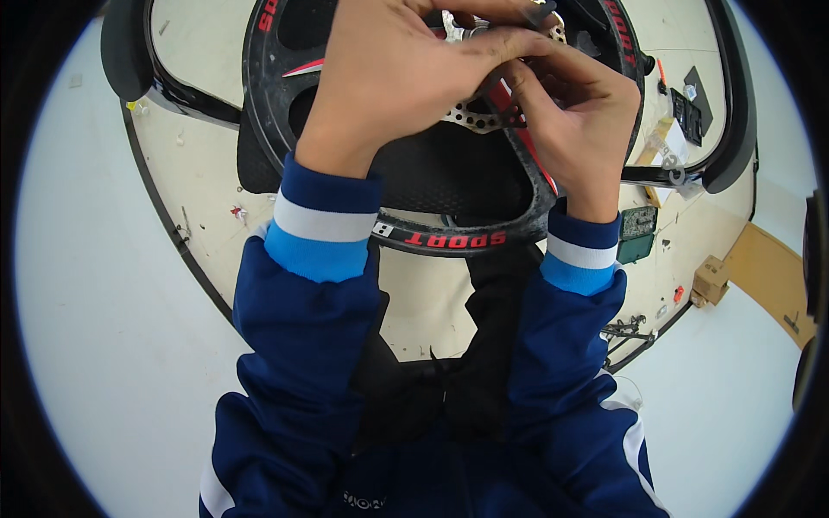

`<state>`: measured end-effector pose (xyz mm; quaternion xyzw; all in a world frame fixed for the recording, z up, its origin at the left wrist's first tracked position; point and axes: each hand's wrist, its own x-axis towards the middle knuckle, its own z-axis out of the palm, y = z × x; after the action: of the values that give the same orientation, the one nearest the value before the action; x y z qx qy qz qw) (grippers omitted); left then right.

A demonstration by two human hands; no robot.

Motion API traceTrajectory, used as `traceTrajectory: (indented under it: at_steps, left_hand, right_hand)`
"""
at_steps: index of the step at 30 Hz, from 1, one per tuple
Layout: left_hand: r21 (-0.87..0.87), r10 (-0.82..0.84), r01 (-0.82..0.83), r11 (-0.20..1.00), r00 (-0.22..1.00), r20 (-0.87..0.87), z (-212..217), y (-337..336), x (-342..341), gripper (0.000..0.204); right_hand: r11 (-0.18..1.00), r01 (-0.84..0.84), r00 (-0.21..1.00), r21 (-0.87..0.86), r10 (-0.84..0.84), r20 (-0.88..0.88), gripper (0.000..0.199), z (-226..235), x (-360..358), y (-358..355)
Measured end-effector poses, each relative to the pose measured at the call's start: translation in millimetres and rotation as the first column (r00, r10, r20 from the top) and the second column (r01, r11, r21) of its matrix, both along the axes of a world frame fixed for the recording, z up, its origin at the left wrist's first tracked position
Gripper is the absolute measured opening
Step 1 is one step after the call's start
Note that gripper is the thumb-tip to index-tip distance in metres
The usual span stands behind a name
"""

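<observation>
A black bicycle wheel (445, 242) with broad spokes, red lettering and white-red stripes lies before me at the top of the view. A silver brake disc (473, 119) with round holes sits at its middle, partly covered by my hands. Over the disc, my left hand (406, 82) reaches across with its fingers bent and pressed together. Close against it, my right hand (587, 112) curls inward, thumb and fingers pinched. Both hands meet at the hub, and dark smudges mark the fingers. Whatever lies between the fingertips is hidden.
Black armrests (129, 52) of a chair-like frame flank the wheel, with dark mesh (423, 173) beneath it. On the floor to the right are a dark green case (637, 233), a black tool tray (687, 116) and a cardboard box (710, 281). Black bicycle parts (629, 330) lie nearer me.
</observation>
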<state>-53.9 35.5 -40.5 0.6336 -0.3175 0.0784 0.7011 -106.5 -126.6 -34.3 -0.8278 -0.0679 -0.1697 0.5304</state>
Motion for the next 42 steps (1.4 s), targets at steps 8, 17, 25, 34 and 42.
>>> traceTrajectory:
  at_steps: [8, 17, 25, 34, 42]
  left_hand:
    - [0.056, 0.116, -0.104, 0.993, 0.951, -0.287, 14.4, -3.8, -4.5, 0.023]
    - [0.049, 0.040, -0.037, 0.998, 0.997, -0.060, 5.0, 1.5, 1.9, 0.022]
    - [0.093, 0.137, -0.124, 0.988, 0.980, -0.143, 19.5, -1.7, -7.9, 0.019]
    - [0.101, 0.165, -0.145, 0.984, 0.961, -0.224, 26.7, -21.4, -6.1, 0.014]
    - [0.113, 0.181, -0.164, 0.980, 0.969, -0.169, 21.9, -22.5, -5.4, 0.015]
  right_hand:
    - [0.994, 0.052, 0.998, 0.100, -0.050, -0.025, 0.018, 1.3, -1.8, 6.3]
    - [0.992, -0.029, 0.993, 0.119, 0.042, -0.108, 0.015, 4.1, -2.4, 2.6]
    - [0.994, 0.058, 0.998, 0.090, -0.058, -0.006, 0.016, 1.2, -1.4, 5.3]
    - [0.994, 0.101, 0.994, 0.041, -0.099, -0.052, 0.018, 0.8, 4.0, -13.5]
    - [0.997, 0.066, 0.997, -0.037, -0.068, -0.045, 0.023, -9.0, 8.3, -25.2]
